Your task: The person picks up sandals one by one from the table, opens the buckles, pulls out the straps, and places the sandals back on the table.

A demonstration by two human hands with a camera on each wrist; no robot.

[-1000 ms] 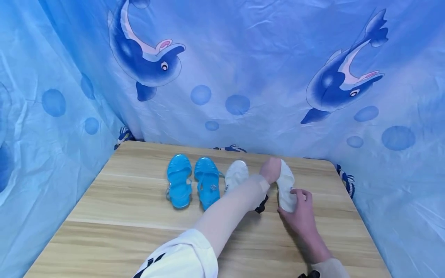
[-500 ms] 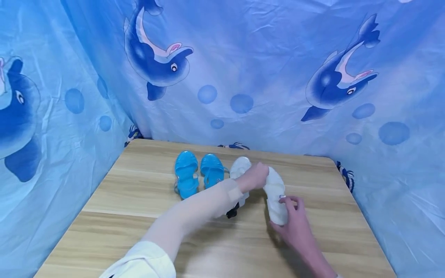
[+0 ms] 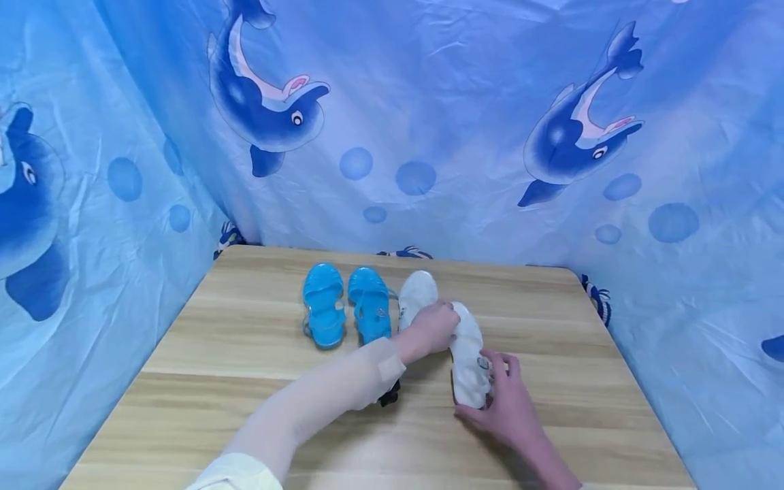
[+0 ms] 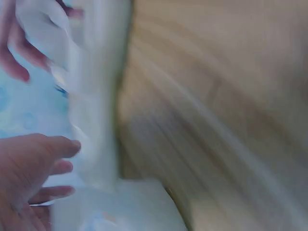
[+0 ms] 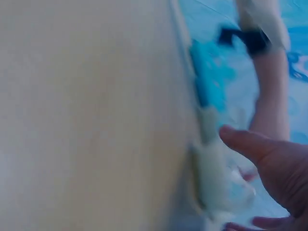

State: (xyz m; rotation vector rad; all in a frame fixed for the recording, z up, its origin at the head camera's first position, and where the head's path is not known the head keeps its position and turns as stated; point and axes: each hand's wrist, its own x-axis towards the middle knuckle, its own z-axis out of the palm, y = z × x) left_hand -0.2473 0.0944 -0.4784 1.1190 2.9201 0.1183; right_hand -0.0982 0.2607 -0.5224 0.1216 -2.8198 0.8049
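A white sandal (image 3: 470,373), toe pointing away, stands angled at the table's middle right. My left hand (image 3: 431,327) lies beside its toe; in the left wrist view the fingers of my left hand (image 4: 29,166) reach to the sandal's upper, fairly straight and apart. Around the heel end, my right hand (image 3: 505,401) holds the sandal, thumb at the near end and fingers along the strap side. A second white sandal (image 3: 418,292) lies just left, partly hidden by my left hand. Both wrist views are blurred; whether the held sandal touches the table I cannot tell.
Two blue sandals (image 3: 324,306) lie side by side farther left, toes toward the back; the left forearm covers part of the right one. Below is a wooden table (image 3: 257,415). A blue dolphin-print curtain (image 3: 478,224) hangs along the table's back and sides.
Both hands have come left and nearer with the white sandal, toward the other white one. The camera view has shifted slightly too.
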